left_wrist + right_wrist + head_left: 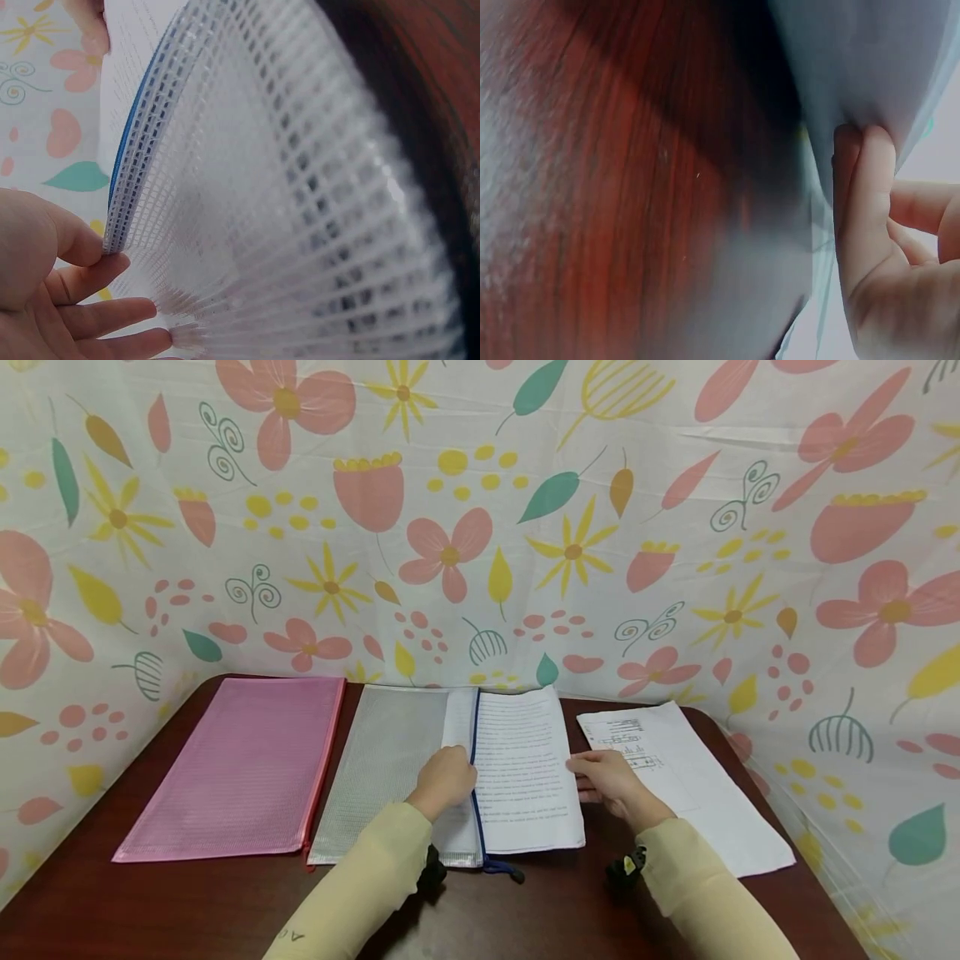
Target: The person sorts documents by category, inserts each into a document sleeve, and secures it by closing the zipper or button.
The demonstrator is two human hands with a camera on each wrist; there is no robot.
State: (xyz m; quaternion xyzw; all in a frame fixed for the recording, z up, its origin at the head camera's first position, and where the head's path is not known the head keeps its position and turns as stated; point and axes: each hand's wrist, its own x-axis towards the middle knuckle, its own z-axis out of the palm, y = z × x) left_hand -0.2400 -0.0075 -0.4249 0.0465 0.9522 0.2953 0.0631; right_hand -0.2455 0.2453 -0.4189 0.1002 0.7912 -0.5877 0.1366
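A clear mesh zipper pouch (390, 752) with a blue zipper edge lies in the middle of the table. Part of a stack of printed paper (525, 768) is inside it; the rest sticks out past the zipper to the right. My left hand (444, 781) pinches the pouch's zipper edge between thumb and index finger, the other fingers spread against the mesh in the left wrist view (67, 285). At the stack's right edge, my right hand (618, 785) grips the paper, thumb above and fingers beneath; its fingers (866, 180) press the underside in the right wrist view.
A pink mesh zipper pouch (240, 768) lies flat on the left. More printed sheets (697, 785) lie on the right, partly behind my right hand. A blue zipper pull (502, 868) hangs at the clear pouch's near corner. Flower-patterned cloth (480, 527) stands behind the dark table (187, 910).
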